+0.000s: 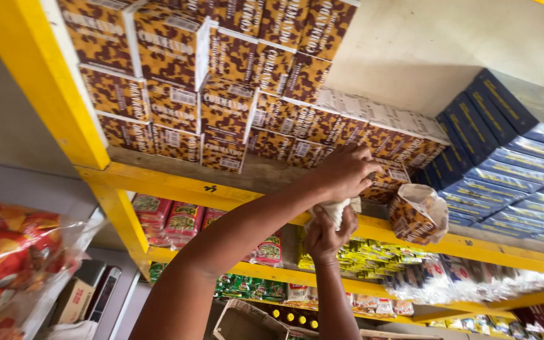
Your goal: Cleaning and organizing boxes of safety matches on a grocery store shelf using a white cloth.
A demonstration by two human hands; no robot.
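Your left hand [341, 171] works against the brown patterned cartons [221, 82], which pack the yellow shelf [171, 184] wall to wall on that side. Open room lies above the lower stack, up to the pale back wall [398, 56]. To the right, blue boxes [511, 170] close off the shelf. An opened carton wrapper [418, 214] sits at the shelf edge, just beside your right hand [325, 236]. Below, packets [177, 220] fill the next tier; clearance there appears slight, though the view is blurred.
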